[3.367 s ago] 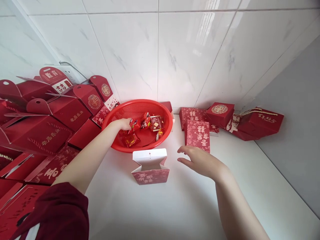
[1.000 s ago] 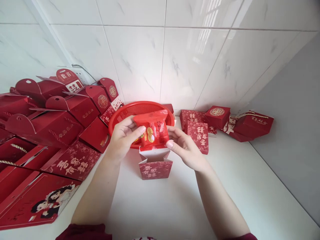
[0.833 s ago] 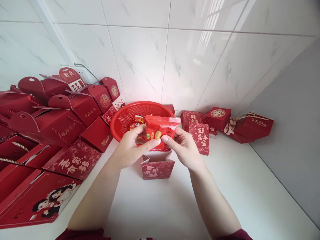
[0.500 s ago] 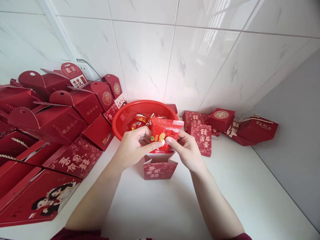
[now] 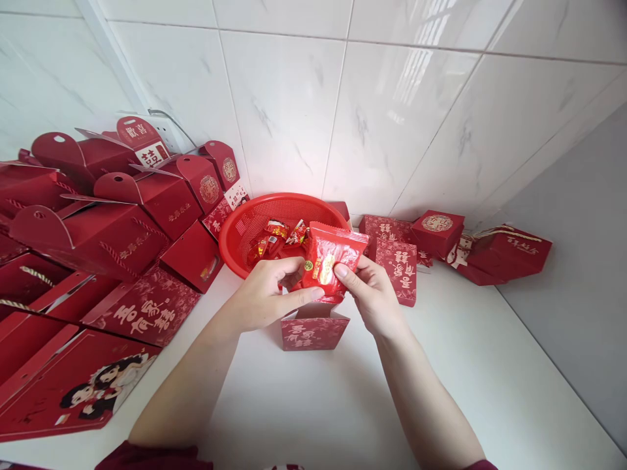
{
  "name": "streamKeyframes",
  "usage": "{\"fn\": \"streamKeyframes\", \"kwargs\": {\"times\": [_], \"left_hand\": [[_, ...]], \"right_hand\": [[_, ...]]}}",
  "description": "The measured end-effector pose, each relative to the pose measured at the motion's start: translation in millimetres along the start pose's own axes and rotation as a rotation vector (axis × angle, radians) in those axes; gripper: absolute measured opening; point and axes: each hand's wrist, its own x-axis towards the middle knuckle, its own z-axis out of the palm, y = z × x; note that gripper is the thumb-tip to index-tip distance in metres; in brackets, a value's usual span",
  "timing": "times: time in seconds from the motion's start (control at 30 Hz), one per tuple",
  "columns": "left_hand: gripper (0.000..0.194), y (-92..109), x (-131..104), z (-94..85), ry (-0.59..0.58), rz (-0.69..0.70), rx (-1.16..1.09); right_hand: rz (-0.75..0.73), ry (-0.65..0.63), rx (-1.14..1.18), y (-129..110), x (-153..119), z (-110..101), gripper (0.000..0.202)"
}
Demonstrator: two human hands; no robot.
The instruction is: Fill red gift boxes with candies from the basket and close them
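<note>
A shiny red candy packet (image 5: 329,258) with gold print is held up between both hands, its top leaning to the right. My right hand (image 5: 375,294) grips its right side, thumb across the front. On the packet's lower left, my left hand (image 5: 269,290) has its thumb on the front and its fingers curled behind. Just below the packet stands a small dark-red paper box (image 5: 315,333) with white characters, its top open; the packet and hands hide part of it. Behind the hands sits a red plastic basket (image 5: 230,235) with several wrapped candies (image 5: 277,228) inside.
Many red gift boxes (image 5: 142,307) and bags crowd the left of the white counter (image 5: 304,411). At the back right lie flat printed boxes (image 5: 399,267), a small red box (image 5: 437,232) and a rope-handled bag (image 5: 514,258). A tiled wall (image 5: 284,111) rises behind.
The packet has shifted slightly right and tilted clockwise in my hands. My left thumb has moved lower on it. More candies in the basket now show.
</note>
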Motion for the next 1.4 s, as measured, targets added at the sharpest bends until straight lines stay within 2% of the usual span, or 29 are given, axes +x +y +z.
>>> {"fn": "streamKeyframes", "kwargs": {"times": [0.2,0.47,0.67,0.8,0.9,1.03,1.23,1.4], "left_hand": [[0.023,-7.3,6.0,2.5,-0.001,-0.064,-0.252],[0.023,-11.6,11.2,3.4,-0.041,-0.071,-0.416],[0.022,-7.4,5.9,3.9,-0.004,-0.058,-0.260],[0.026,-5.2,3.5,3.3,0.108,-0.003,-0.088],[0.027,-5.9,3.5,2.8,0.186,0.015,0.049],[0.029,-5.0,3.9,4.9,0.204,0.001,0.166],[0.024,-6.0,6.8,4.6,0.182,0.073,0.069],[0.023,-13.0,8.2,0.4,0.093,0.096,-0.075]], "right_hand": [[0.017,0.056,0.087,9.6,1.3,4.1,0.027],[0.029,0.042,0.167,10.8,1.0,8.4,0.025],[0.021,-0.015,0.140,9.5,0.7,6.0,0.024],[-0.007,-0.043,0.042,7.0,1.6,3.3,0.029],[-0.035,-0.010,0.010,7.8,1.9,2.7,0.031],[-0.050,0.059,0.058,12.1,1.4,5.7,0.030],[-0.099,0.149,0.083,14.5,-0.6,14.4,0.024],[-0.080,0.055,0.089,11.8,-0.9,12.2,0.023]]}}
